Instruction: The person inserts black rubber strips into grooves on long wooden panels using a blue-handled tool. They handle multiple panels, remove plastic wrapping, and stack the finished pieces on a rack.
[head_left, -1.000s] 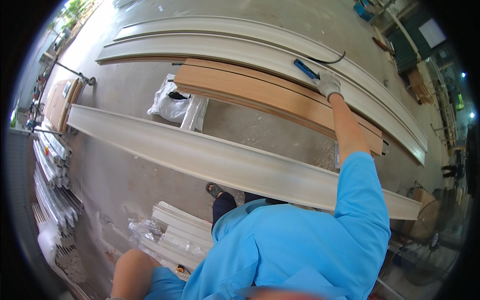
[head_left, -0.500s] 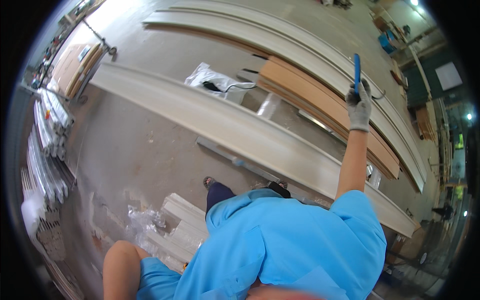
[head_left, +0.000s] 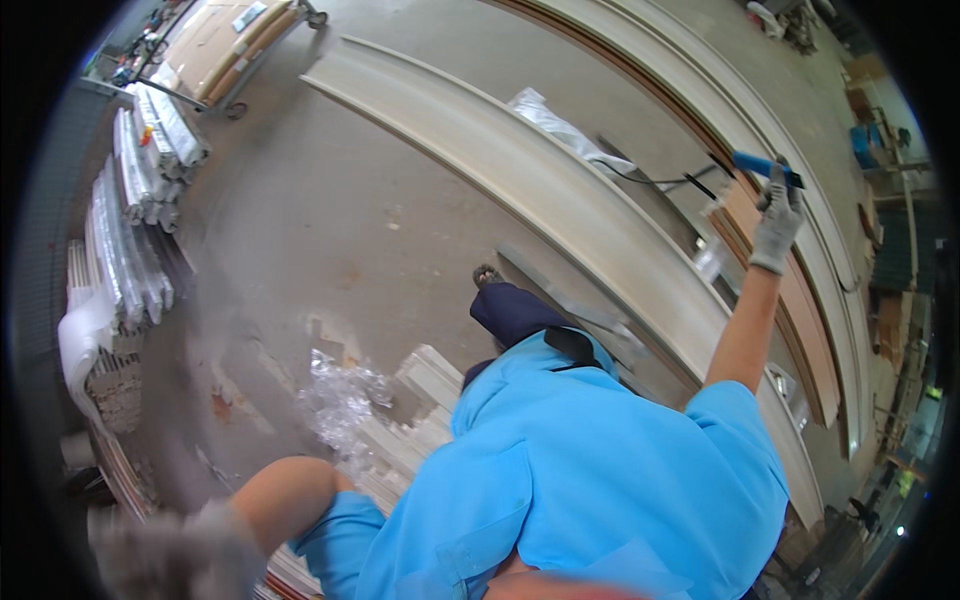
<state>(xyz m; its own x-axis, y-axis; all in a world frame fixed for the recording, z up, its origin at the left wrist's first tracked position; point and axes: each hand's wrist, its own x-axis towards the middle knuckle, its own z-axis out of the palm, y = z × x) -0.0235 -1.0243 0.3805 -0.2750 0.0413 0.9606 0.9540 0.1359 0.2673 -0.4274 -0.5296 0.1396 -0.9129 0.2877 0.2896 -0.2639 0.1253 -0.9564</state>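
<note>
Blue-handled tool [head_left: 757, 163] now lifted off the brown board [head_left: 800, 290] at far right, my gloved right hand [head_left: 776, 217] clamped round its handle, cord trailing, while my blurred gloved left hand [head_left: 175, 550] hangs near-left, grip unreadable.

The slim plastic-handled tool [head_left: 757, 164] was bright blue with a black cord, and the knitted glove on the right hand [head_left: 776, 222] was pale grey. The short-sleeved cotton shirt [head_left: 590, 480] was plain sky blue. The long curved moulding board [head_left: 560, 190] was cream, the flat wooden board [head_left: 800, 300] beyond it orange-brown, and the concrete floor [head_left: 330, 220] mottled grey.
</note>
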